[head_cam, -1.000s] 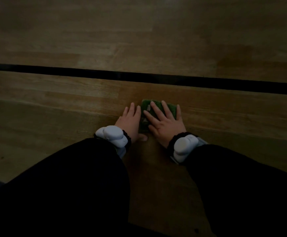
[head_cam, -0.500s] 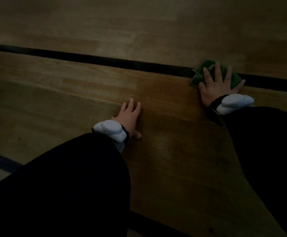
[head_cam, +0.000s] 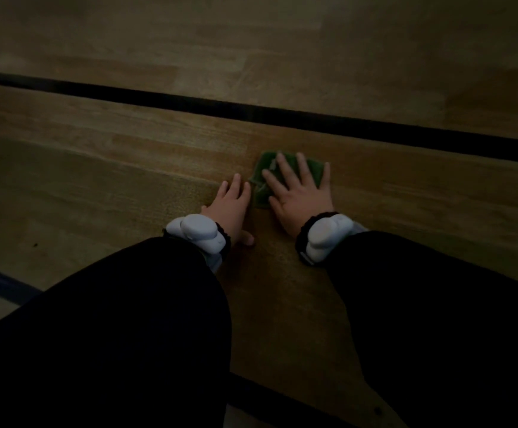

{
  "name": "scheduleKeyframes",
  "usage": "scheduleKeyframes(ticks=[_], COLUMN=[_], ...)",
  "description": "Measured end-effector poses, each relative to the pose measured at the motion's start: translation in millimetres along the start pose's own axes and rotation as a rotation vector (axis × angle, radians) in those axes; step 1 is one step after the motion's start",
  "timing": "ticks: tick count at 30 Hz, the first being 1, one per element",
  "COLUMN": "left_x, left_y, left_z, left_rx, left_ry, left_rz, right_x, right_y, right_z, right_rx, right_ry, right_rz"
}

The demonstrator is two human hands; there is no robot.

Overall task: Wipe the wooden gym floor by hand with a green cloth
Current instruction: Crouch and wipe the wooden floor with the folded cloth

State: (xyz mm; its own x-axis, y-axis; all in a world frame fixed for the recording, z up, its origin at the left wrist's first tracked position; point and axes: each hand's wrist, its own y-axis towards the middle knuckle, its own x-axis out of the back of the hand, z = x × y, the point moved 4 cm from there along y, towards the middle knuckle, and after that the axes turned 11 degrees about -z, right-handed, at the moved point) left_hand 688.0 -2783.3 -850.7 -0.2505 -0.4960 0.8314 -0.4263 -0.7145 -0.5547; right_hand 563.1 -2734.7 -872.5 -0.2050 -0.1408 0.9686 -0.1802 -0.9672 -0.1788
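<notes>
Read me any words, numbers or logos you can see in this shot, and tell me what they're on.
None can be read.
green cloth: no print visible; a pale patch, maybe a tag, too blurred.
white wrist devices: no marking visible.
Floor's black line: plain stripe, no text.

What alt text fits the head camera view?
A right hand presses a folded green cloth flat on a dim wooden gym floor; the left hand rests flat beside it, below a black floor line.

1. Wooden floor (head_cam: 282, 50): dimly lit, boards laid lengthwise.
2. Black line (head_cam: 159, 95): painted across the floor.
3. Dark blue line (head_cam: 1, 281): seen at the floor's lower left edge.
</notes>
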Motion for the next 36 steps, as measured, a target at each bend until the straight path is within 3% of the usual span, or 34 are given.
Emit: scheduleKeyframes(ticks=[9,18,20,25,36], left_x=[-0.7,4.4,4.8,3.5,0.4], left_y=[-2.0,-3.2,-4.0,-8.2,-27.6], left_z=[-1.1,-14.4,-17.8,-19.0,-35.3], left_rx=[0.010,0.015,0.031,0.058,0.074], left_ry=[0.015,0.069,0.074,0.072,0.127], left_rz=[-0.016,0.050,0.045,0.026,0.017], right_x=[-2.9,16.5,16.8,14.1,-9.6], right_y=[-15.0,-38.3,-44.8,-57.9,-120.6], right_z=[-7.2,-141.9,-153.4,-135.7,-42.6], right_rx=[0.090,-0.342,-0.364,-0.290,0.075], right_ry=[0.032,0.067,0.058,0.071,0.019], right_rz=[-0.010,-0.050,-0.045,-0.058,0.065])
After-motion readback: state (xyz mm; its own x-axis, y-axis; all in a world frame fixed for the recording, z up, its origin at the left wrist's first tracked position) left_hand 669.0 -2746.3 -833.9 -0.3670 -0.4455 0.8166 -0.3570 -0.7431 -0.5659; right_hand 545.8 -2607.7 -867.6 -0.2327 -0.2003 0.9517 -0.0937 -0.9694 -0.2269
